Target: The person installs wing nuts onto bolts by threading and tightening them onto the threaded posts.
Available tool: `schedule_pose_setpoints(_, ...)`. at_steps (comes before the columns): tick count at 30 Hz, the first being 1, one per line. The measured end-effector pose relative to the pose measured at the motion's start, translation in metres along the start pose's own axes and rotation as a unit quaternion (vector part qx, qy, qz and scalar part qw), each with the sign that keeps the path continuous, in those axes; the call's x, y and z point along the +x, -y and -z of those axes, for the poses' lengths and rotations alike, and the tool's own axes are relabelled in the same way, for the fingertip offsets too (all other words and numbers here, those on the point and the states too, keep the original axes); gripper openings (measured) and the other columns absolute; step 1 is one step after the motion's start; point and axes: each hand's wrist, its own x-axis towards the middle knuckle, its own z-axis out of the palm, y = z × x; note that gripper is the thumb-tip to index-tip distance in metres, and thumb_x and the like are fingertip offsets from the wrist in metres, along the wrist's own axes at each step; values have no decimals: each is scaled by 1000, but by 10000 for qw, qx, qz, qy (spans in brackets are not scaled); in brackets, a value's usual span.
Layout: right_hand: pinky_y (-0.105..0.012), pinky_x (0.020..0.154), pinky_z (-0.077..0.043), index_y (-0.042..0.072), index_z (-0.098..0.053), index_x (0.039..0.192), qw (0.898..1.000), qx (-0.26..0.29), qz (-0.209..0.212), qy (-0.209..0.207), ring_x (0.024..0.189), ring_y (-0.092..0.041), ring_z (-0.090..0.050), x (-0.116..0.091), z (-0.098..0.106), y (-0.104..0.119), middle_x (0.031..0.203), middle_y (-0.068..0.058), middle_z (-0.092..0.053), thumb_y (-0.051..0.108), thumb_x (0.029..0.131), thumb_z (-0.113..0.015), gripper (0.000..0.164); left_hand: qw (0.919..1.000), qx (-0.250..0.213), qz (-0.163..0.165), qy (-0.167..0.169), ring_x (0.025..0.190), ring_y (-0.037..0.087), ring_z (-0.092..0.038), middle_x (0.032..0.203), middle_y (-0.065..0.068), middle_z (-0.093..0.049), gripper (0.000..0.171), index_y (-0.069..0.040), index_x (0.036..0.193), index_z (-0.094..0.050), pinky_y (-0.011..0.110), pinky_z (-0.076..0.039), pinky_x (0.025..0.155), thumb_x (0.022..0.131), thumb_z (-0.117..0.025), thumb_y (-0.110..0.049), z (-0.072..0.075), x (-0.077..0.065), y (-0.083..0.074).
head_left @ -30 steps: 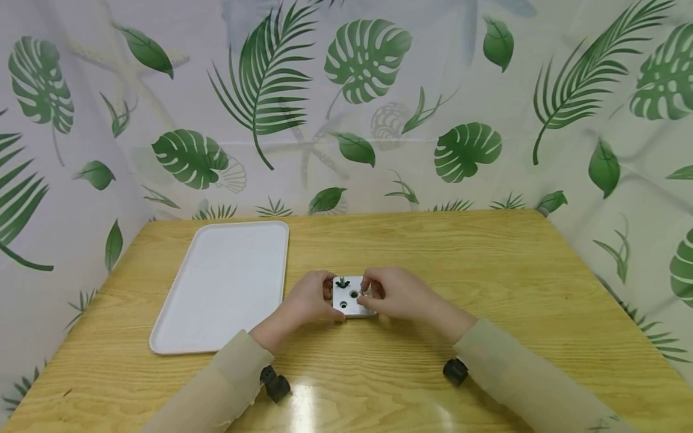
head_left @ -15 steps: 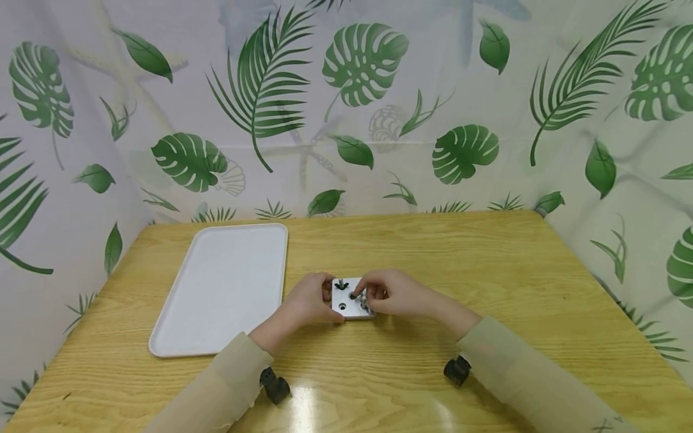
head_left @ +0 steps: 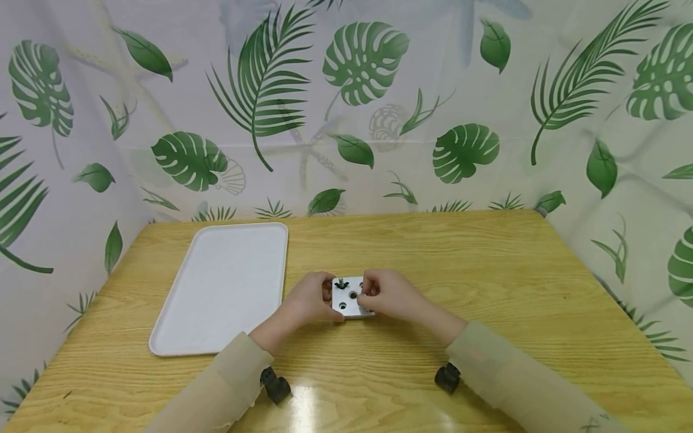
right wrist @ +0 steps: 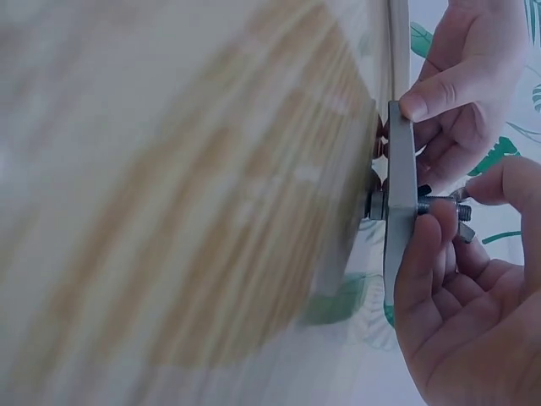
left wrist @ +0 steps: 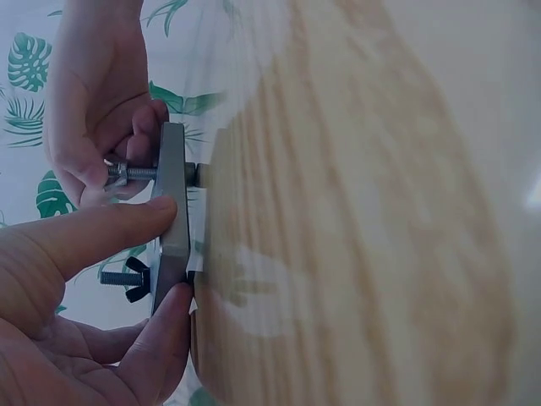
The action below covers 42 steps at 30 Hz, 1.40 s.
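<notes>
A silver metal plate [head_left: 348, 296] with several round holes stands a little off the tabletop on bolt heads. My left hand [head_left: 310, 299] grips its left side, thumb on the near edge and fingers at the far edge. A black wing nut [left wrist: 137, 280] sits on a threaded bolt by that hand, low against the plate. At the plate's right side my right hand [head_left: 394, 293] pinches a silver wing nut [right wrist: 465, 231] near the top end of a second bolt [right wrist: 435, 206]. In the head view the right fingers hide this bolt.
A white rectangular tray [head_left: 227, 282] lies on the wooden table [head_left: 465, 252], left of the plate. Behind the table hangs a leaf-patterned cloth [head_left: 303, 150]. Each wrist wears a small black camera, such as the left camera [head_left: 276, 386].
My right fingers have opened and shifted about the silver wing nut, then closed on it again, the right wrist moving slightly left. The left hand and plate stay in place.
</notes>
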Motion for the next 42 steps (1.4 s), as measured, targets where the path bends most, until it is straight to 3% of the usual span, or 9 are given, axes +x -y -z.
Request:
schedule_pose_setpoints(3,-26,54,-44,11,-61,82,9996,-28,-277,-97,54,-9,-54,0,-1,4,63,4,-59,15,92,-69,13,10000,33,-2,-21,111,23,-67,125,13,-71,79,4,143,-59,40,-57,98,75,-97,-11,0,0,0)
schedule_pose_setpoints(8,-24,54,-43,9,-61,81,9991,184,-370,-108,53,-10,-56,-1,0,2,62,1,-62,16,96,-67,17,10000,44,-14,-56,106,20,-65,120,12,-70,78,4,141,-60,39,-56,96,74,-97,-11,0,-1,0)
schedule_pose_setpoints(14,-32,60,-55,-3,-69,113,9940,1047,-127,296,64,-13,-62,-5,8,-6,78,-9,-70,13,102,-61,20,10000,66,-15,-31,113,24,-67,126,13,-70,79,4,142,-59,41,-57,100,75,-98,-13,-1,0,0)
schedule_pose_setpoints(19,-30,68,-56,-4,-69,129,9870,1457,120,663,72,-13,-63,-5,12,-10,80,-5,-69,3,99,-56,33,9998,160,38,-72,112,24,-67,125,13,-69,80,3,142,-59,42,-57,101,75,-98,-15,0,1,1)
schedule_pose_setpoints(27,-28,69,-59,-4,-73,119,9856,1441,24,884,74,-11,-65,-5,9,-15,85,-5,-70,5,98,-63,25,9999,96,-34,-77,110,22,-66,124,13,-69,81,6,142,-58,41,-56,100,74,-98,-12,-1,1,1)
schedule_pose_setpoints(32,-29,66,-60,-4,-73,111,9870,1436,-231,681,71,-10,-66,-5,6,-13,86,-5,-73,8,98,-73,18,9999,50,-20,-84,111,23,-66,124,13,-70,81,5,142,-59,41,-56,100,74,-98,-12,0,1,0)
schedule_pose_setpoints(38,-24,59,-56,0,-68,92,9908,1218,-476,361,61,-7,-62,-3,2,-7,71,-1,-69,9,95,-78,14,10000,28,-27,-57,112,24,-67,125,14,-71,79,5,142,-59,41,-57,100,75,-97,-12,1,0,-2)
schedule_pose_setpoints(42,-24,59,-55,1,-68,92,9924,1082,-432,400,61,-7,-61,-4,3,-5,71,1,-66,10,94,-79,15,10000,14,13,-47,113,24,-67,125,14,-71,79,5,142,-59,41,-57,101,75,-97,-12,0,0,-1)
